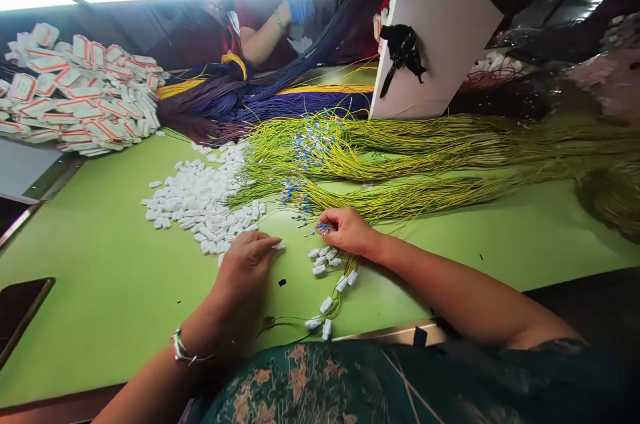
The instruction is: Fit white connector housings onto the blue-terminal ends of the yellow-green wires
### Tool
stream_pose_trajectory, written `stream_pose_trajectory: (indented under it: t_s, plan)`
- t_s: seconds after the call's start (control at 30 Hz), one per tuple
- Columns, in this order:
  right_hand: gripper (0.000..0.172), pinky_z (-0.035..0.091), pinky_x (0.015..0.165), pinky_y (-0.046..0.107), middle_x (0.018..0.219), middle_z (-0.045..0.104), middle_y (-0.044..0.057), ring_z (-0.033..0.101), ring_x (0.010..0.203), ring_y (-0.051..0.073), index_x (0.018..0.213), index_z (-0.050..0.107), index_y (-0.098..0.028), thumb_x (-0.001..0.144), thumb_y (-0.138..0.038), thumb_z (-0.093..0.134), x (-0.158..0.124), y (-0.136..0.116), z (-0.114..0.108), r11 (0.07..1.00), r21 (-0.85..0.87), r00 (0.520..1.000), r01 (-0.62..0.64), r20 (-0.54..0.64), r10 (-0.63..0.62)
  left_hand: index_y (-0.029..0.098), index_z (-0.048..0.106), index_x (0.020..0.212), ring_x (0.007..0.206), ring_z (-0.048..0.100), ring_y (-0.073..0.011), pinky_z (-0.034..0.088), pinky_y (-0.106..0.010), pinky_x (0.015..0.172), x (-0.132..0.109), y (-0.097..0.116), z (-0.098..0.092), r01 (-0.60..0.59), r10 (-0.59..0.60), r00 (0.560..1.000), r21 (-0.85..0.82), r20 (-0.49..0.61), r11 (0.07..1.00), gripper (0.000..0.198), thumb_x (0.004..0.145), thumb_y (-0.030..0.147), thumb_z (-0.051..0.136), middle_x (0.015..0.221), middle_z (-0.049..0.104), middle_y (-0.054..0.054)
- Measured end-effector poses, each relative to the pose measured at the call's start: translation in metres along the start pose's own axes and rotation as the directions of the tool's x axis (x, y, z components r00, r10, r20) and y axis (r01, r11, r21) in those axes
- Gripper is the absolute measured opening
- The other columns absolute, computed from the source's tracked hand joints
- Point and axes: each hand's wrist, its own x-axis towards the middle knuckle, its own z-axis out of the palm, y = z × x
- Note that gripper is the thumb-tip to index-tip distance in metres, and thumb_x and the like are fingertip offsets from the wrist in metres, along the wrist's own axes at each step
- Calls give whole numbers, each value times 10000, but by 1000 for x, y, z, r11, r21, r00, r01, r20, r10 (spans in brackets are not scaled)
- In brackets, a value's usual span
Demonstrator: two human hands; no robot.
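My left hand (247, 264) is closed in a pinch, with a small white plastic connector housing (279, 246) at its fingertips. To its upper left lies a heap of loose white housings (193, 194). My right hand (347, 232) is closed around several thin wires whose blue-tipped terminals (324, 229) stick out past the fingers. Just below that hand is a small group of white housings (323, 261). More housings fitted on yellow-green wires (327, 307) hang toward the table's front edge.
Long bundles of yellow-green wires (425, 141) stretch across the green table (115, 277). Tagged white bundles (85, 91) are piled at the back left. A phone (23, 314) lies at the left edge. Behind a white panel (430, 31) and purple wires (300, 104), another person's arm (265, 37) shows.
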Motion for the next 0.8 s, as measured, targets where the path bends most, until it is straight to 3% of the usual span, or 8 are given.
stream_pose_trajectory:
  t_s: [0.13, 0.27, 0.33, 0.4, 0.57, 0.8]
  plan:
    - [82, 311, 528, 188, 580, 498, -46, 382, 539, 66, 733, 623, -136, 672, -127, 569, -3, -4, -2, 998, -14, 998, 60, -25, -60, 221, 730, 779, 744, 607, -190, 478, -317, 720, 20, 24, 12, 173, -171, 985, -291, 33, 941, 148, 705, 334, 668, 778, 679, -46]
    - [74, 338, 555, 197, 624, 538, -29, 412, 558, 75, 761, 610, -144, 708, -153, 559, -5, -6, -4, 993, -11, 990, 116, -75, -116, 172, 720, 833, 727, 637, -189, 507, -317, 721, 26, 38, 24, 425, -370, 902, -615, 223, 665, 272, 641, 362, 754, 827, 711, -71]
    - [73, 345, 560, 199, 637, 550, -25, 421, 563, 78, 768, 609, -148, 718, -159, 557, -5, -6, -4, 992, -20, 989, 126, -75, -127, 155, 717, 869, 696, 641, -182, 512, -315, 704, 25, 37, 30, 493, -399, 863, -694, 311, 525, 330, 620, 362, 780, 793, 714, -76]
    - [72, 346, 555, 199, 638, 555, -25, 427, 558, 79, 773, 609, -151, 725, -169, 559, -5, -5, -3, 992, -39, 990, 121, -69, -123, 149, 719, 882, 692, 643, -175, 509, -295, 686, 22, 34, 33, 514, -405, 846, -729, 346, 452, 347, 611, 351, 795, 777, 714, -79]
    - [76, 365, 585, 206, 679, 600, -8, 478, 584, 90, 785, 614, -158, 733, -172, 561, -6, -7, -4, 981, -134, 985, 142, -75, -153, 161, 732, 887, 710, 645, -171, 492, -253, 645, 20, 29, 31, 524, -405, 839, -740, 363, 422, 336, 614, 344, 797, 769, 716, -76]
    - [117, 382, 633, 217, 727, 633, 10, 528, 644, 114, 807, 620, -164, 705, -133, 572, -9, -10, -5, 945, -258, 976, 204, -27, -218, 157, 752, 852, 608, 610, -156, 506, -282, 651, 20, 40, 32, 518, -420, 848, -673, 324, 528, 326, 611, 374, 785, 685, 713, -69]
